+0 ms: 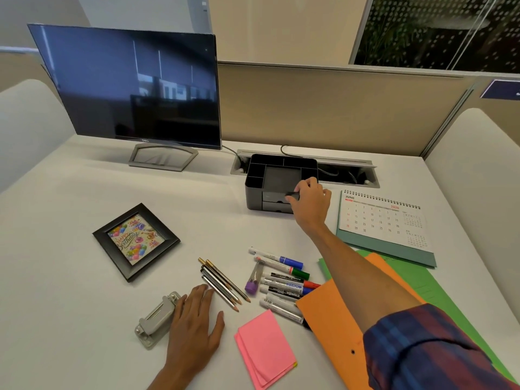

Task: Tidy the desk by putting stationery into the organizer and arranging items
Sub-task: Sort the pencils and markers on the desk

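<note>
A black desk organizer (270, 178) stands at the back of the white desk, its top compartments empty. My right hand (309, 205) is at its front right corner, fingers closed on a small black object (292, 196) at the rim. My left hand (194, 319) lies flat and open on the desk beside a grey hole punch (156, 319). Several pencils (222, 282) lie just beyond its fingertips. Several whiteboard markers (284, 280) and a purple-capped tube (254, 278) lie to their right. Pink sticky notes (266, 347) sit near the front edge.
A framed birthday picture (136, 242) lies flat at the left. A monitor (132, 85) stands at the back left. A desk calendar (385, 223) lies right of the organizer, above orange (334, 327) and green (422, 280) folders. An open cable tray (349, 173) runs behind.
</note>
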The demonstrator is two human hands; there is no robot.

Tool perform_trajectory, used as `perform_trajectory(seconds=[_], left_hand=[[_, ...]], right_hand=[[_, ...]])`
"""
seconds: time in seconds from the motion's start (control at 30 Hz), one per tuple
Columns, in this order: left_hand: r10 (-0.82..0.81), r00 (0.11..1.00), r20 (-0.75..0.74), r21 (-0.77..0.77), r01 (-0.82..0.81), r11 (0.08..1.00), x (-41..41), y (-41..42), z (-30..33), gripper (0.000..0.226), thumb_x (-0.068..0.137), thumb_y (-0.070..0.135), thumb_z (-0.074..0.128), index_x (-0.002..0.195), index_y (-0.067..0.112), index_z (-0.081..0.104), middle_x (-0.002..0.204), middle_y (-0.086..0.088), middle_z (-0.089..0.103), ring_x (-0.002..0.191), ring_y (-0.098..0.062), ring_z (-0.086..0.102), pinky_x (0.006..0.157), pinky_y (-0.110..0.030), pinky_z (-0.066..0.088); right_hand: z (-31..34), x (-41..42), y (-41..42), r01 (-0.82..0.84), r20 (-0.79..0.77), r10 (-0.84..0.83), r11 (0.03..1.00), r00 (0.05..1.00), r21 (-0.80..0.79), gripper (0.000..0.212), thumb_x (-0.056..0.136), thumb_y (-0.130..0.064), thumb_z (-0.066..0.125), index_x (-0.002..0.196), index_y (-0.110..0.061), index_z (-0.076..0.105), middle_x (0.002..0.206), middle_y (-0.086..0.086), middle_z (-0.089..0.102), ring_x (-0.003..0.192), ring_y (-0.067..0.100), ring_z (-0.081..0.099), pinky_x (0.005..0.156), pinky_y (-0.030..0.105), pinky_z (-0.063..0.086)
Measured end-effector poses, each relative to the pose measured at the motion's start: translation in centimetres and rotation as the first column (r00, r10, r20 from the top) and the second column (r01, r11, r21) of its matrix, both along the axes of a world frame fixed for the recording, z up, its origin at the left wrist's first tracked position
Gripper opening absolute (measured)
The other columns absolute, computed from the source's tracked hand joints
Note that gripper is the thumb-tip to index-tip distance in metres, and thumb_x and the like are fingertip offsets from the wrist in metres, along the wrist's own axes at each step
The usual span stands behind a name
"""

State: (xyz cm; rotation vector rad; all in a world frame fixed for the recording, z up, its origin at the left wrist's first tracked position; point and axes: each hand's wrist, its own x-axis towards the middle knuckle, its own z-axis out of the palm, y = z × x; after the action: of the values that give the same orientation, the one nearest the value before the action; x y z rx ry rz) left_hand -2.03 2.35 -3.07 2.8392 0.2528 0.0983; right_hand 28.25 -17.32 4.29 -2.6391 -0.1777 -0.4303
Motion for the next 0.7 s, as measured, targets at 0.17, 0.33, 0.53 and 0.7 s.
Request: perform_trajectory(seconds=[0.17, 0.33, 0.53, 0.7], left_hand=[[-0.013, 1.000, -0.017, 0.003, 0.013, 1.000, 0.0, 0.1, -0.1, 0.071, 0.096, 0.055, 0.017, 0.138, 0.008, 0.050, 0.141, -0.009, 0.052, 0.132, -0.022, 0.042, 0.116, -0.033, 0.011], [-0.049, 0.999, -0.010, 0.025, 0.049, 0.998, 0.2, 0.2, -0.2, 0.069, 0.096, 0.054, 0.019, 0.147, 0.010, 0.035, 0.152, -0.006, 0.037, 0.140, -0.016, 0.027, 0.119, -0.034, 0.005], [-0.072, 0.997, -0.020, 0.050, 0.073, 0.996, 0.3, 0.4, -0.8, 0.071, 0.096, 0.054, 0.023, 0.151, 0.010, 0.025, 0.158, -0.005, 0.026, 0.145, -0.014, 0.018, 0.119, -0.032, 0.003], [-0.086, 0.996, -0.025, 0.059, 0.087, 0.994, 0.3, 0.5, -0.8, 0.071, 0.097, 0.053, 0.023, 0.152, 0.009, 0.020, 0.159, -0.005, 0.021, 0.146, -0.014, 0.014, 0.119, -0.030, 0.000]], right_hand=[[-0.1, -0.3, 0.0, 0.019, 0.013, -0.018, 1.000, 1.000, -0.020, 0.027, 0.088, -0.039, 0.068, 0.102, -0.017, 0.061, 0.107, 0.003, 0.056, 0.097, 0.020, 0.051, 0.087, 0.034, 0.035], [-0.9, -1.2, -0.1, -0.025, 0.026, 0.026, 0.999, 0.999, -0.025, 0.044, 0.087, -0.040, 0.068, 0.124, -0.018, 0.056, 0.126, 0.005, 0.053, 0.113, 0.023, 0.052, 0.097, 0.039, 0.036], [-2.4, -4.2, -1.1, -0.125, 0.109, 0.126, 0.992, 0.986, -0.011, 0.047, 0.083, -0.029, 0.071, 0.127, -0.017, 0.057, 0.135, 0.008, 0.051, 0.123, 0.025, 0.050, 0.103, 0.045, 0.034], [-3.0, -6.7, -2.0, -0.211, 0.066, 0.212, 0.977, 0.975, -0.022, 0.038, 0.083, -0.023, 0.068, 0.119, -0.016, 0.061, 0.130, 0.006, 0.054, 0.115, 0.024, 0.055, 0.101, 0.044, 0.037]])
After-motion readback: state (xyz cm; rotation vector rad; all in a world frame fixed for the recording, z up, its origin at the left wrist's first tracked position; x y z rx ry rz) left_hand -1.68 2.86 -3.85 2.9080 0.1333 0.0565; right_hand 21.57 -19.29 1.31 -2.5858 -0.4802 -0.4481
